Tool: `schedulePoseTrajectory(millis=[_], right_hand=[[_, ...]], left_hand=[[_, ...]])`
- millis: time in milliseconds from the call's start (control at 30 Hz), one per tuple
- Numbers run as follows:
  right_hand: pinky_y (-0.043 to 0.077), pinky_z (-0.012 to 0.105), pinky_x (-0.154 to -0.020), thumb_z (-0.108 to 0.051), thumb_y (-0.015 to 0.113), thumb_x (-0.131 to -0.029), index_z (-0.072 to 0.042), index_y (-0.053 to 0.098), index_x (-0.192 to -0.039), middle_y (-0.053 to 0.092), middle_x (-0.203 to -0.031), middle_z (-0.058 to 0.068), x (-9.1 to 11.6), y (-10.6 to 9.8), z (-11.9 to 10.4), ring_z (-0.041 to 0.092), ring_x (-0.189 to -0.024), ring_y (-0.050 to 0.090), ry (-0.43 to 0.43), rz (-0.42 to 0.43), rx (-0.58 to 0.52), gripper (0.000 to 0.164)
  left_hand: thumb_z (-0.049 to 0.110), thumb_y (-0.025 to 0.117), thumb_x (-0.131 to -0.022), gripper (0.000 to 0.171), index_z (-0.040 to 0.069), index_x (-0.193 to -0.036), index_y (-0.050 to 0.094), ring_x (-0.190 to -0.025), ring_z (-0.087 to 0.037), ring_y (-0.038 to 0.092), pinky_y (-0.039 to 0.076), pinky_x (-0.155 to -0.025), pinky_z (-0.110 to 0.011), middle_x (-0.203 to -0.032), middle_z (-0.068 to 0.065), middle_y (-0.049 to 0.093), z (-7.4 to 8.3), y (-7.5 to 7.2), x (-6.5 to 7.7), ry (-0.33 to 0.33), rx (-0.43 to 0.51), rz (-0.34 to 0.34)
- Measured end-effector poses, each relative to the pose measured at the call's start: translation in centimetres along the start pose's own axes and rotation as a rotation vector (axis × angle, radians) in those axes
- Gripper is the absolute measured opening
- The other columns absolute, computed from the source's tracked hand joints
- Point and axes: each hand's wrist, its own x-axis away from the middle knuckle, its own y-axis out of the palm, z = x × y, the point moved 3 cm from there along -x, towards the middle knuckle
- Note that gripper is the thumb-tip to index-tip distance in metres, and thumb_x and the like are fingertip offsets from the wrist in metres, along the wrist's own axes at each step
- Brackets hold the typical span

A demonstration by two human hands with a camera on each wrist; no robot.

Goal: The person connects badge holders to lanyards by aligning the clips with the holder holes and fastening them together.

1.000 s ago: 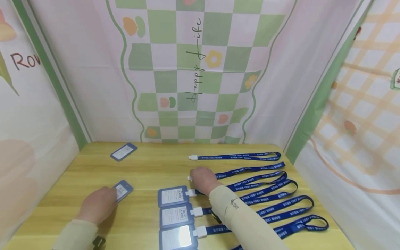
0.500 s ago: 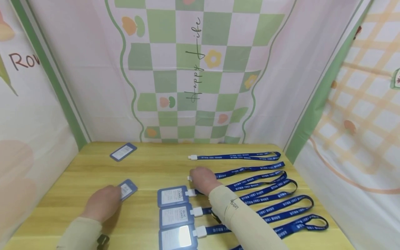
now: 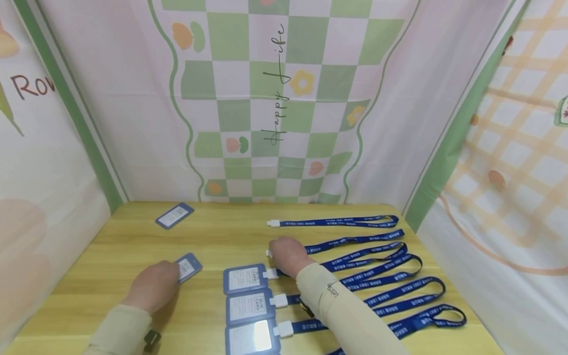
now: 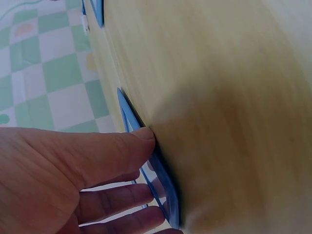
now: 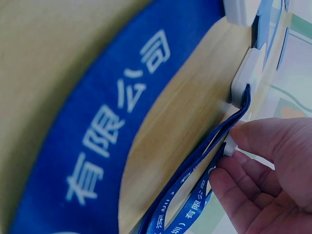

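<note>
My left hand point(image 3: 155, 285) grips a blue-framed badge holder point(image 3: 190, 266) with a white card inside, low over the left part of the table. In the left wrist view the thumb lies along one edge of its frame point(image 4: 168, 187) and the fingers reach to the far side. My right hand point(image 3: 290, 255) pinches a blue lanyard point(image 3: 350, 241) at its white clip point(image 5: 230, 146), thumb against fingers; in the head view the hand covers most of that clip. Badge holder and clip are apart.
Three badge holders point(image 3: 245, 279) lie in a column at front centre, clipped to lanyards that stretch right under my right forearm. A loose lanyard point(image 3: 337, 222) lies at the back, and another badge holder point(image 3: 175, 216) at the back left. Curtains enclose the wooden table point(image 3: 213, 241).
My left hand has slid the badge holder to the right and slightly away from me, toward the right hand. The right hand stays in place on the clip.
</note>
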Motion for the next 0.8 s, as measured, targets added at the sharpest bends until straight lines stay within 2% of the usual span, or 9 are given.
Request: schedulePoseTrajectory(millis=[333,600,800], right_hand=[[0.062,0.034,-0.081,-0.014,0.072,-0.096,-0.014,0.072,-0.105,0.069,-0.092,0.003,0.1,0.0,0.0,0.017,-0.085,0.066,-0.001,0.002,0.007,0.008],[0.062,0.034,-0.079,-0.014,0.072,-0.097,-0.014,0.073,-0.103,0.069,-0.090,0.003,0.1,0.0,0.0,0.017,-0.083,0.065,0.003,0.004,0.002,0.007],[0.062,0.034,-0.078,-0.014,0.071,-0.097,-0.014,0.073,-0.103,0.069,-0.089,0.003,0.1,0.1,0.0,0.017,-0.082,0.065,0.005,0.008,0.004,0.006]], left_hand=[[0.005,0.070,-0.091,0.006,0.006,-0.086,0.066,-0.069,-0.020,0.062,0.060,-0.064,-0.041,-0.079,-0.008,0.067,1.1,0.2,-0.6,0.038,0.012,0.034],[0.005,0.072,-0.090,0.009,0.008,-0.085,0.066,-0.069,-0.019,0.061,0.060,-0.066,-0.041,-0.081,-0.008,0.068,1.9,0.4,-1.3,0.041,0.016,0.017],[0.004,0.069,-0.093,0.008,0.008,-0.086,0.066,-0.071,-0.019,0.061,0.061,-0.068,-0.042,-0.082,-0.007,0.067,2.7,0.6,-1.9,0.036,0.032,-0.002]])
